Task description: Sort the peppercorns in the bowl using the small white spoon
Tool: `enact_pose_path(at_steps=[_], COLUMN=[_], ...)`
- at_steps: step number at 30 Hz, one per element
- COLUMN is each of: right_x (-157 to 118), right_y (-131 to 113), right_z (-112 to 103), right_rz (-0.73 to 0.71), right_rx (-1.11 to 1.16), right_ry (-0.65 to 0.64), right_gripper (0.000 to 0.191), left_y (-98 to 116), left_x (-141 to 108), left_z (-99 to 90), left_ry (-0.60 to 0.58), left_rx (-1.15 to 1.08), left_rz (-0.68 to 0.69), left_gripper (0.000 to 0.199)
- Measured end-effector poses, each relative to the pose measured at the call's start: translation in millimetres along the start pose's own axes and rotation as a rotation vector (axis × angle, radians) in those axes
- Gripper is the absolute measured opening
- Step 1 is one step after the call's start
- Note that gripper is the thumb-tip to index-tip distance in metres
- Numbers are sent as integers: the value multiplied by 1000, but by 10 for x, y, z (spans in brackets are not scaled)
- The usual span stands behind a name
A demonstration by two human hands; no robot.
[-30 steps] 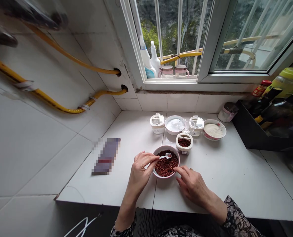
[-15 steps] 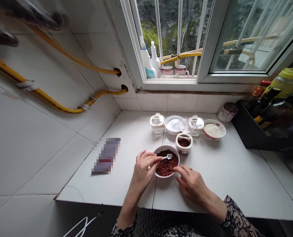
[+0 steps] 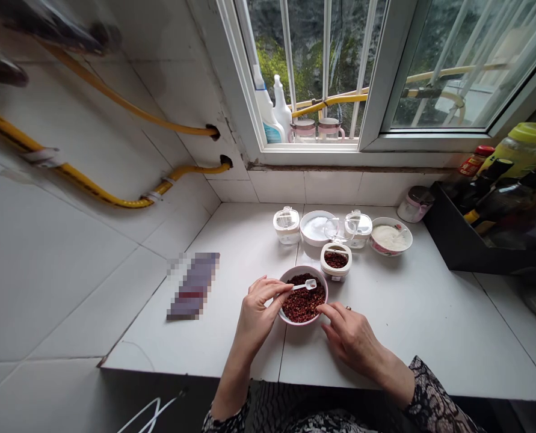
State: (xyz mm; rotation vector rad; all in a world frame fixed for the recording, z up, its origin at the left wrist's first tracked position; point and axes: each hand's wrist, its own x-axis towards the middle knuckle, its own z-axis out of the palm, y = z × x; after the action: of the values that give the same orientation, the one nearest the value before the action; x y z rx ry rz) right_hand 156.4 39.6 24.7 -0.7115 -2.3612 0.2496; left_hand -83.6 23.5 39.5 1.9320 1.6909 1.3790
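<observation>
A bowl with a pink rim, full of dark red peppercorn-like grains (image 3: 301, 307), stands near the front of the white counter. Over its left side, my left hand (image 3: 262, 302) pinches a small white spoon (image 3: 310, 284), whose scoop is above the grains. My right hand (image 3: 349, 337) is at the bowl's right edge, thumb and forefinger apart, the fingertip at the rim. Just behind the bowl sits a small container (image 3: 336, 262) with its lid up and similar grains inside.
Behind are a bowl of white granules (image 3: 317, 228), two clear-lidded containers (image 3: 287, 225) (image 3: 358, 226) and a bowl of pale powder (image 3: 390, 237). A black box of bottles (image 3: 457, 240) stands right; a blurred purple item (image 3: 194, 287) lies left.
The spoon in my left hand has shifted very slightly, and small reddish bits now show in its scoop. My right hand stays at the bowl's rim.
</observation>
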Motion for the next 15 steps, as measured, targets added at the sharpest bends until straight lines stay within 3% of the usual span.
enact_pose_path(at_steps=[9, 15], right_x=[0, 4], right_y=[-7, -11], right_z=[-6, -8], right_rz=[10, 10], right_rx=[15, 11], right_ry=[3, 0], right_gripper=[35, 34], left_y=[34, 339], left_x=[52, 344], left_z=[-50, 22], left_ry=[56, 121], left_rx=[-41, 14], left_rz=[-13, 202], left_gripper=[19, 16])
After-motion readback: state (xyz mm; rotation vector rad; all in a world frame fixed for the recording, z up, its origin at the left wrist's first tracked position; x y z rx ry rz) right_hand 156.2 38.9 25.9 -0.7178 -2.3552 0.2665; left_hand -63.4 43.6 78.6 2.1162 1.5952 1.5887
